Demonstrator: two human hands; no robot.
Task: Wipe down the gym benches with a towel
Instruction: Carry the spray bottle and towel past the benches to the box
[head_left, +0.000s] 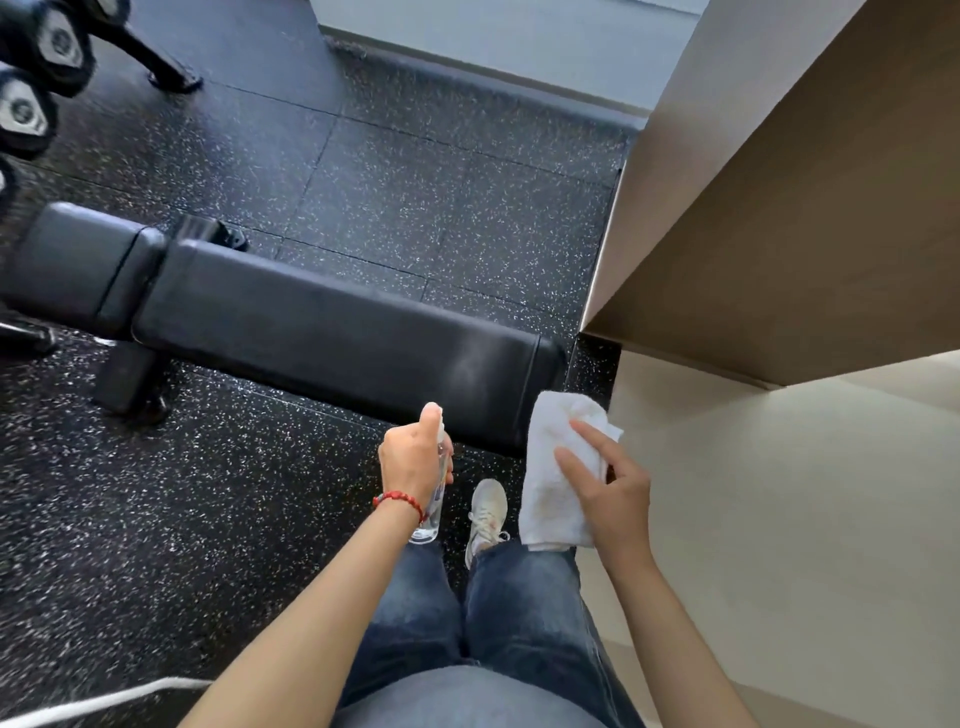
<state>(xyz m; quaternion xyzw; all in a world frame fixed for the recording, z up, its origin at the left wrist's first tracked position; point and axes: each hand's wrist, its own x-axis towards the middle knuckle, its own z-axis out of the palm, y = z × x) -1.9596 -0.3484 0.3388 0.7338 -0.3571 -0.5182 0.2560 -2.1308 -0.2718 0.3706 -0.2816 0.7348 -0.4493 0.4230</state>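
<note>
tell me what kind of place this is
Most likely a gym's weights area. A black padded bench stands on speckled rubber floor tiles, with hex dumbbells racked at the far left. The left hand holds a spray bottle and the right hand a white towel.

Glossy smooth bench (332, 332); fluffy cloth towel (556, 467).

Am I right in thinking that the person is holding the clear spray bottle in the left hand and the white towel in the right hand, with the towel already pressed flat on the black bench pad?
Not quite: the head view shows the white towel held in the air by the right hand, short of the black bench pad, not pressed on it. The left hand does hold the clear spray bottle.
</note>
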